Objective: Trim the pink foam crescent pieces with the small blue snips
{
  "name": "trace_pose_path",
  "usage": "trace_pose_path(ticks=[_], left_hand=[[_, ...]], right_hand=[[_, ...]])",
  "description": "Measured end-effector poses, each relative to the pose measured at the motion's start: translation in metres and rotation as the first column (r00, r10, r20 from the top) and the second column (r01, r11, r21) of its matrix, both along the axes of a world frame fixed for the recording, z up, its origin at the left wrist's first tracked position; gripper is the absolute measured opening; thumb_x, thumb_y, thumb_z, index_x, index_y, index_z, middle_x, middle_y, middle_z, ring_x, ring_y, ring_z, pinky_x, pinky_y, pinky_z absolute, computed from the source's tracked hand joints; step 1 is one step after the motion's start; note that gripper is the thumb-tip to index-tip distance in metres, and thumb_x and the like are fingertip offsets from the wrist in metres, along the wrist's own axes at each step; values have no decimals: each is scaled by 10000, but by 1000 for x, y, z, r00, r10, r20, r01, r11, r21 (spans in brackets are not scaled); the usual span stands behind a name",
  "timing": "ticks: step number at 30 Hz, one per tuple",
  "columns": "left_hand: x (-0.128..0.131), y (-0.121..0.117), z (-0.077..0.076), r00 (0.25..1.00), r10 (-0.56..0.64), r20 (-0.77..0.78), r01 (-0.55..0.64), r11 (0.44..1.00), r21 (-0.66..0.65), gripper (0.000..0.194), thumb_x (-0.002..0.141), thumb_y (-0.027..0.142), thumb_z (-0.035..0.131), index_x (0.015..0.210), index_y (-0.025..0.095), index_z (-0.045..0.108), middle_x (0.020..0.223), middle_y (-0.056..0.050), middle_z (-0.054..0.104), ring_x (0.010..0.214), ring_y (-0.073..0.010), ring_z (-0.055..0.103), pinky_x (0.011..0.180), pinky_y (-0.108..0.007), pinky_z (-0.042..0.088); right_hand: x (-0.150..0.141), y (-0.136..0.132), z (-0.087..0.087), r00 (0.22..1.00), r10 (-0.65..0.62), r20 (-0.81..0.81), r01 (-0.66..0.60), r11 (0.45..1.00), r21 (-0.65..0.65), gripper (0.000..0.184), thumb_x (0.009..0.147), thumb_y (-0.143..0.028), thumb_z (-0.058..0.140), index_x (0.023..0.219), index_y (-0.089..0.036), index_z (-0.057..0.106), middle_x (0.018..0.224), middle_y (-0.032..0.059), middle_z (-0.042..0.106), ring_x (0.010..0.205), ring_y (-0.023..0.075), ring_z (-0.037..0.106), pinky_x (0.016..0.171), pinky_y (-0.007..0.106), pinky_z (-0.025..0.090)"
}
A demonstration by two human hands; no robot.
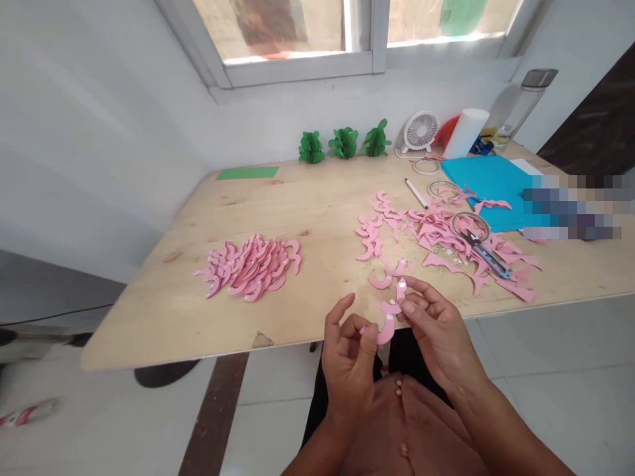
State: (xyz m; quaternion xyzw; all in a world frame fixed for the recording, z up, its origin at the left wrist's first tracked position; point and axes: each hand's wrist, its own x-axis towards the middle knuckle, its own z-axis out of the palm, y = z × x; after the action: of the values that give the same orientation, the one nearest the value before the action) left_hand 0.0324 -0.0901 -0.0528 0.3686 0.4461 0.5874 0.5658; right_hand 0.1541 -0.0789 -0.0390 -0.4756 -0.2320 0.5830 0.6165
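Note:
Between my hands is a curved pink paper cutout (385, 329) with small white squares on it. My left hand (351, 354) pinches its lower left end between thumb and fingers. At the upper right end, my right hand (439, 327) grips the same cutout near a white square. Just beyond my fingers lie more curved pink pieces (380, 281) on the wooden table (238, 211). A heap of similar pink cutouts (258, 268) sits to the left, overlapping one another.
Pink paper scraps (431, 231) spread at the right, with scissors (489, 254) and tape rolls (444, 190) among them. A marker (417, 193), blue sheets (491, 178), a small fan (421, 131), a glass bottle (526, 106), green paper figures (343, 143) and a green strip (247, 172) lie farther back.

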Motion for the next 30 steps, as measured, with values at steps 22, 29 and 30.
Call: trace_pose_path(ticks=[22,29,30], left_hand=[[-2,4,0,999,44,14,-44,999,23,391,849,285,609,1213,226,479,640,53,536,571,-81,520,607,-194,450],[-7,7,1,998,65,7,-65,996,68,383,873,230,575,1236,242,455,639,60,528,580,-77,518,634,-202,444],[-7,7,2,998,69,8,-69,995,69,382,873,224,574,1236,242,455,640,61,527,580,-77,518,636,-204,443]], right_hand=[[-3,3,-5,993,-46,113,41,998,49,381,687,-282,779,1048,-242,664,757,-7,706,705,132,623,723,261,474],[1,1,-9,973,-94,210,89,995,37,352,731,-330,745,1061,-241,660,654,-30,650,673,115,597,683,233,448],[1,0,-9,971,-97,219,91,995,38,353,729,-328,747,1060,-244,658,626,-40,626,643,106,580,654,223,439]])
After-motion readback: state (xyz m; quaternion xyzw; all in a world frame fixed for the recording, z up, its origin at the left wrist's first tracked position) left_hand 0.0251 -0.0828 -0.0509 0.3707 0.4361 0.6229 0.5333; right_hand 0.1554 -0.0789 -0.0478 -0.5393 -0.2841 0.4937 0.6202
